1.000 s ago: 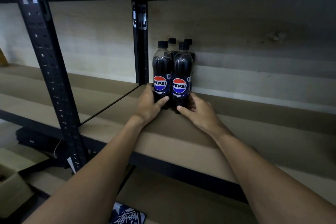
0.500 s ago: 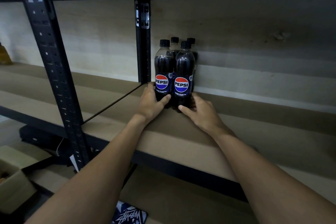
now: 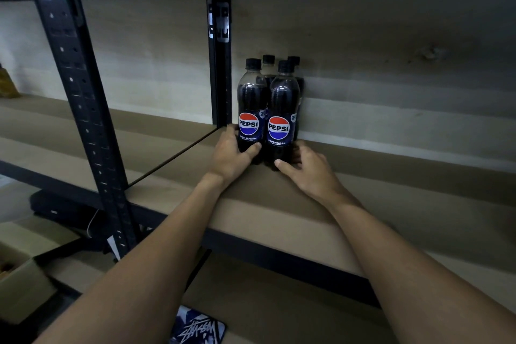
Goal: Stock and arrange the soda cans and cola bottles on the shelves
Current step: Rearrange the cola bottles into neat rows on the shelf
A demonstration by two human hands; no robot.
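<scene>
- The left hand (image 3: 229,153) is gripping the base of the front-left Pepsi bottle (image 3: 251,109), with the thumb lying across the front under the label and the fingers curling round its left side.
- The right hand (image 3: 304,169) is gripping the base of the front-right Pepsi bottle (image 3: 282,114), thumb at the front and fingers wrapping its right side.
- Both bottles are standing upright on the shelf (image 3: 279,204), touching each other, just in front of the two rear bottles (image 3: 268,64).
- The hands seem to be squaring the group. Pushing low at the bases is likely guarding these tall bottles against tipping.
- Sliding both evenly, labels facing out, then easing the grip gently, should be working best.
- The group is sitting beside the black upright (image 3: 220,64), near the back wall (image 3: 363,64).
</scene>
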